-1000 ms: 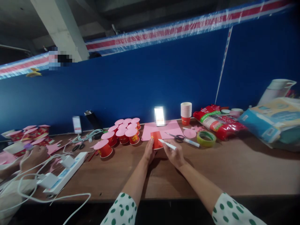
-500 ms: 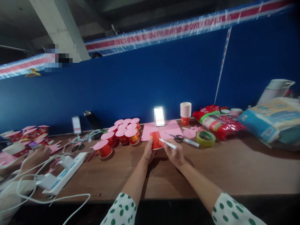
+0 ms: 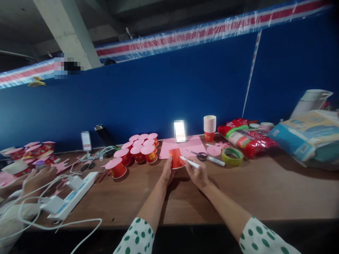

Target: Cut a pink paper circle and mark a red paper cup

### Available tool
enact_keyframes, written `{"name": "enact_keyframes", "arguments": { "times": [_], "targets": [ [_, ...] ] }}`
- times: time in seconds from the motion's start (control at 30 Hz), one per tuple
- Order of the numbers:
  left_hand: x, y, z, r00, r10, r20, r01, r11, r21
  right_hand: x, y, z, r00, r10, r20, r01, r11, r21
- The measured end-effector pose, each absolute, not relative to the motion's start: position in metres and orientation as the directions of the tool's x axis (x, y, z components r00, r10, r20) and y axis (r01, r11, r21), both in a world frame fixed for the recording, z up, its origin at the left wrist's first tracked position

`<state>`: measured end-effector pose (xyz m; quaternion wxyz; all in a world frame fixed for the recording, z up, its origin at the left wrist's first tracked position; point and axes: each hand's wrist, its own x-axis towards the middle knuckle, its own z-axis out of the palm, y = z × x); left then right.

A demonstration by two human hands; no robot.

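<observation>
Closed around the left side of a red paper cup is my left hand. The cup is held above the table, its pale rim facing down. My right hand grips a white glue pen, whose tip meets or nearly meets the cup's right side; I cannot tell if it touches. Behind the cup lies a pink paper sheet. To the right are scissors, a second white pen, a pink paper disc and a roll of tape.
Several red cups topped with pink discs stand at left. A stack of paper cups, a red bag and a blue package line the back. A power strip with cables lies near a co-worker's hands.
My hands, the cup and the pen stay practically where they were. The co-worker's hands at the left have shifted slightly.
</observation>
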<state>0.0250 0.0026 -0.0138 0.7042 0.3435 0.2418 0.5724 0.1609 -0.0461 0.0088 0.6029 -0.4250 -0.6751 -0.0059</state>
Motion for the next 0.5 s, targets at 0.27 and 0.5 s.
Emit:
{"name": "enact_keyframes", "arguments": {
  "times": [0.27, 0.5],
  "targets": [
    [0.0263, 0.0017, -0.0117, 0.225, 0.973, 0.043, -0.642, 0.114, 0.758, 0.1622, -0.0459, 0.0077, 0.070, 0.563, 0.823, 0.579, 0.649, -0.493],
    [0.0263, 0.0008, -0.0113, 0.216, 0.976, 0.032, -0.636, 0.116, 0.763, 0.1615, -0.0478, 0.0090, 0.071, 0.571, 0.818, 0.569, 0.650, -0.503]
  ]
}}
